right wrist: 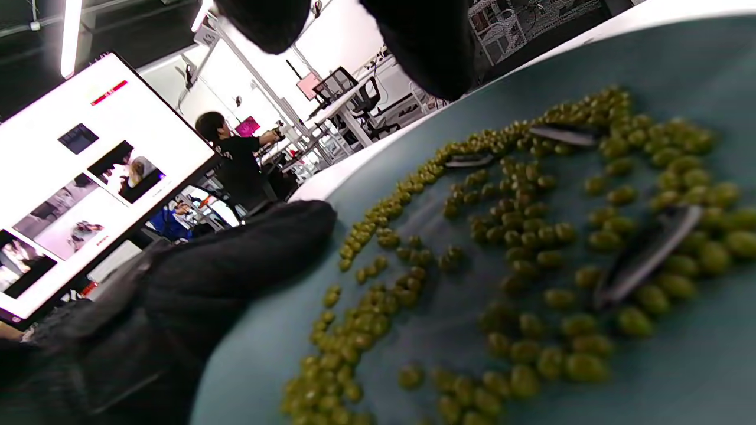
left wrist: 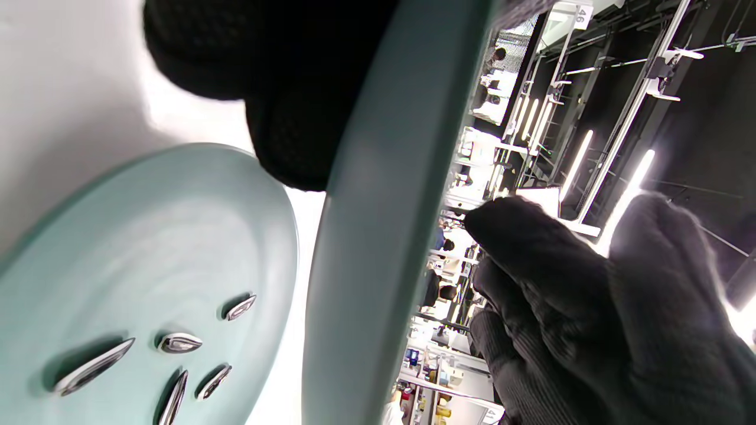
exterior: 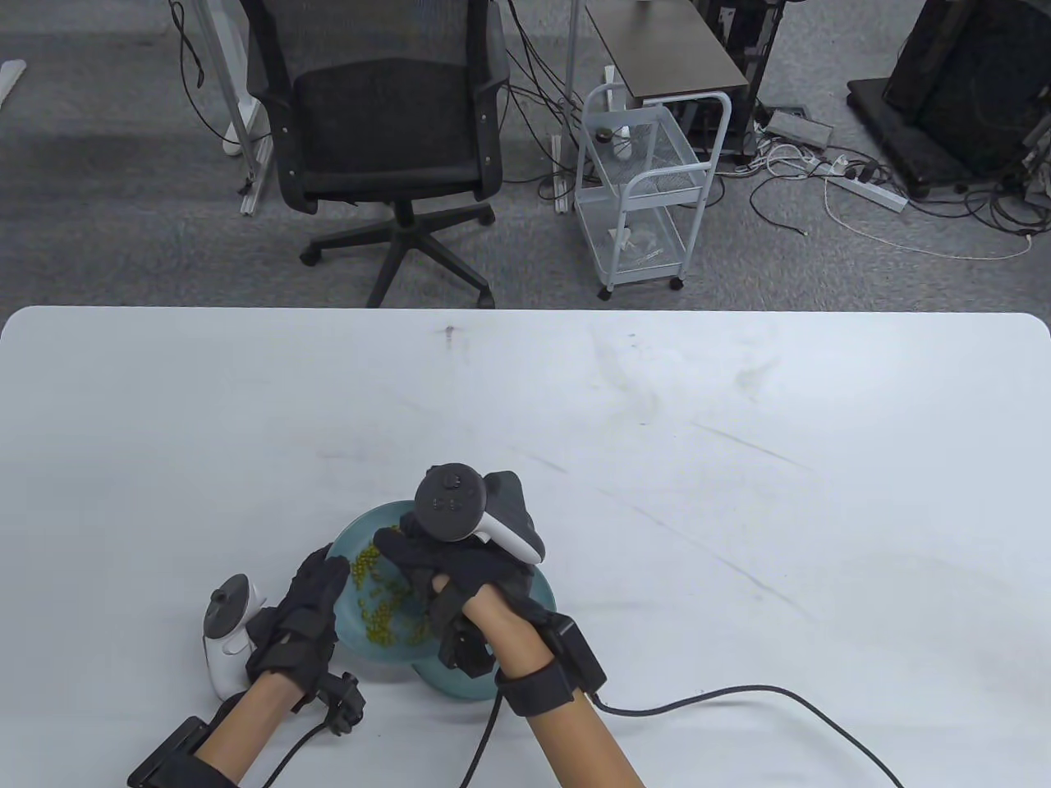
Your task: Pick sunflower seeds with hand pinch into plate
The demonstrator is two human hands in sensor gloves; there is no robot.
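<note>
Over the bowl (exterior: 371, 525), which sits near the table's (exterior: 739, 460) front edge, the right hand (exterior: 460, 566) hovers with its fingers curled down toward the contents; whether they pinch a seed cannot be told, since the tips are hidden in the table view and only dark fingertips (right wrist: 437, 53) hang above the food in the right wrist view. That bowl holds a spread of small green beans (right wrist: 520, 248) with a few striped sunflower seeds (right wrist: 644, 260) still lying among them, one close to the right side and two thinner ones further back. Just left of the bowl, the left hand (exterior: 300, 611) rests against its rim, fingers laid along the edge, seemingly steadying it rather than gripping anything. Beside the bowl, as the left wrist view shows, lies a pale green plate (left wrist: 88, 248) on the table, and about five seeds (left wrist: 180, 342) already rest on it. So the sorting looks partly done: a handful moved over, at least three left in the bowl, and possibly more buried under the beans. What remains, by my reading, is to pinch each leftover seed without catching beans and carry it to the plate.
</note>
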